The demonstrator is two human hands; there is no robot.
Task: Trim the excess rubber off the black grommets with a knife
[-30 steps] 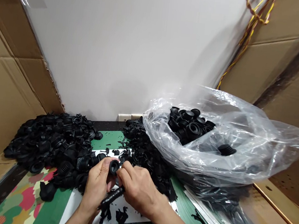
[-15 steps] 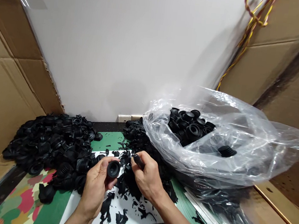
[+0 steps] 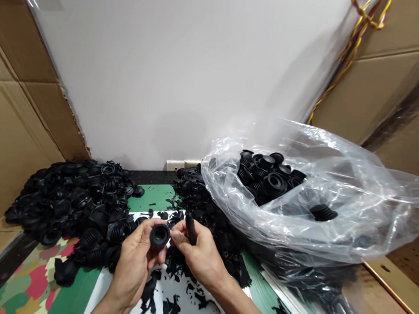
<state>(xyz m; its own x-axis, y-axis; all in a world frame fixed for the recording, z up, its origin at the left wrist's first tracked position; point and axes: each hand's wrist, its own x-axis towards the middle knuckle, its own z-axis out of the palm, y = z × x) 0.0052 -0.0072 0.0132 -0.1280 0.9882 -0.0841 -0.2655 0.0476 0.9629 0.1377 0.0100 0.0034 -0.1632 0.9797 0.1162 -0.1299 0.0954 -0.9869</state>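
Note:
My left hand [image 3: 134, 261] is closed round a small black rubber bellows part [image 3: 159, 235], its round opening turned toward me. My right hand [image 3: 199, 256] sits just right of it, fingertips at the part's rim, and grips a thin black tool [image 3: 190, 228] that sticks up between the fingers. Both hands hover over a white sheet [image 3: 187, 294] strewn with black rubber trimmings [image 3: 179, 268].
A heap of black rubber parts [image 3: 73, 202] lies at the left against a cardboard wall [image 3: 6, 125]. A clear plastic bag [image 3: 331, 205] at the right holds more of the parts [image 3: 267, 175]. Loose black scraps [image 3: 204, 209] are piled behind my hands. Cardboard boxes [image 3: 407, 88] stand at the right.
My right hand swung away to the right with the tool, then came back to the part's rim. The tool, first pointing down under the hands, now points up. The left hand kept the part.

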